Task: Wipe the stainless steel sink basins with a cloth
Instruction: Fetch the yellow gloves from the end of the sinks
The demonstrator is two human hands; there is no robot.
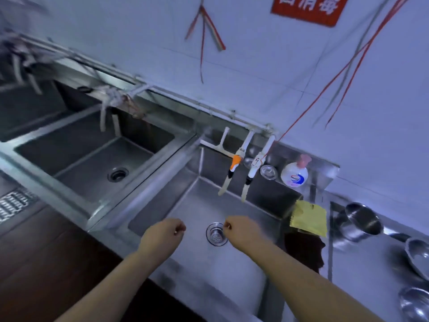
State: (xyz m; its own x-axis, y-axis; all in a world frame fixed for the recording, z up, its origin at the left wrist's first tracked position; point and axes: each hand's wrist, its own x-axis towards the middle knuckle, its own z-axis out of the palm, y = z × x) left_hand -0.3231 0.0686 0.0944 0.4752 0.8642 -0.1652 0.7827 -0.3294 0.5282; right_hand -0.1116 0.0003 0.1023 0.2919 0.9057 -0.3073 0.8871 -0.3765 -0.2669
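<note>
A long stainless steel sink unit [148, 182] runs along the pale wall, holding at least 2 basins in clear view, with a 3rd blurred at the far left. The near basin [197, 205] lies directly under the person's arms, its round drain strainer [217, 234] showing between the 2 hands. The left basin [88, 159] sits beside it across a steel divider, with its own dark drain [118, 174] near the middle. To the right of the near basin, the steel desk [362, 263] carries a steel pot [362, 220] lying on its side and 2 steel bowls [419, 256] close to the frame's edge. A yellow cloth [310, 217] is draped over the right rim of the near basin, partly on the desk, and a dark cloth [304, 251] lies just below it on the same rim; neither hand touches either cloth. On the ledge behind the basin stand a white pump bottle [294, 174] and a small steel dish [268, 171] just beside it. 2 taps [251, 170] hang down from a white pipe over the back of the near basin, one with an orange fitting. A red sign [306, 8] is fixed high on the wall. The left hand [162, 235] hovers over the basin's left part, its fingers curled in and holding nothing. The right hand [241, 230] hovers just right of the strainer, its fingers likewise curled inward, empty.
</note>
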